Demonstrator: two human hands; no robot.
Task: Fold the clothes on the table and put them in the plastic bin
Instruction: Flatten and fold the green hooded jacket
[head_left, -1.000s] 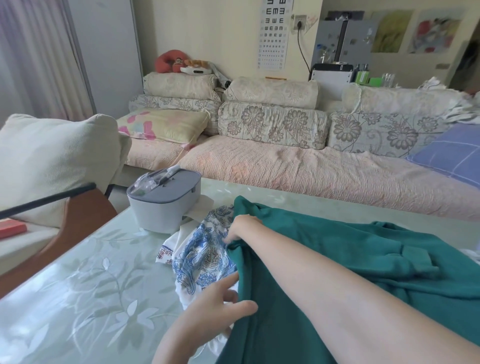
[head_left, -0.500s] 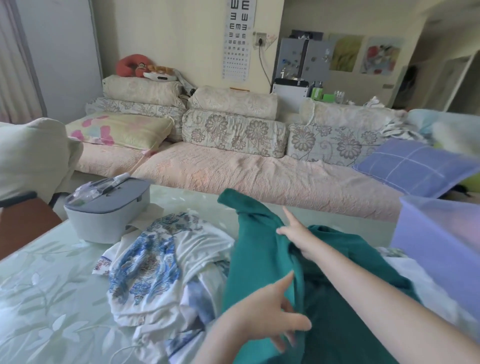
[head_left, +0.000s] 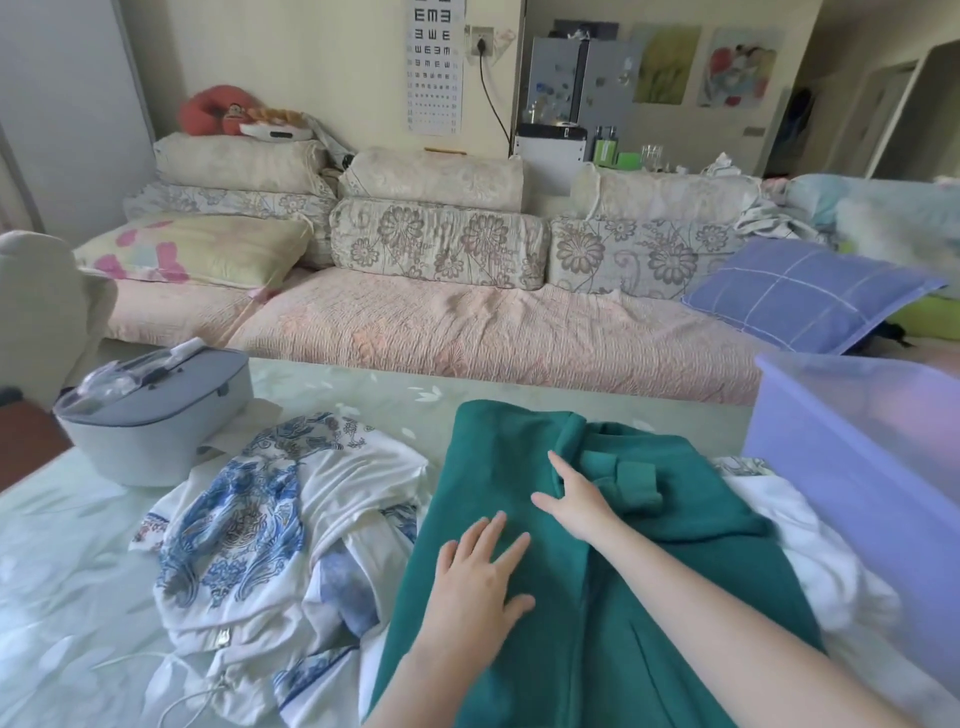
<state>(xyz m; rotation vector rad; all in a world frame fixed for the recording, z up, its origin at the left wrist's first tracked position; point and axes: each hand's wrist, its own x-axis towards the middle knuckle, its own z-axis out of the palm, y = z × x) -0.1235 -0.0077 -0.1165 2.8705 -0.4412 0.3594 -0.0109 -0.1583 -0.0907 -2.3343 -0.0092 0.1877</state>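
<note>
Left hand (head_left: 478, 577) at 6 o'clock and right hand (head_left: 576, 499) just past it both lie flat on the green garment (head_left: 493, 467), fingers spread, pinching nothing. I'd guess they're smoothing the fold. The blue-and-white garment (head_left: 249, 519) is heaped at 9 o'clock, unfolded. The plastic bin (head_left: 857, 452) is at 2 o'clock, handy for loading, but its inside is blurry and its right side is cut off.

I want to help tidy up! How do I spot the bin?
Find the table in front of the sofa. The bin stands at its right end, next to the green garment. It is big, see-through and purple, unlike the small grey case at the left.
</note>
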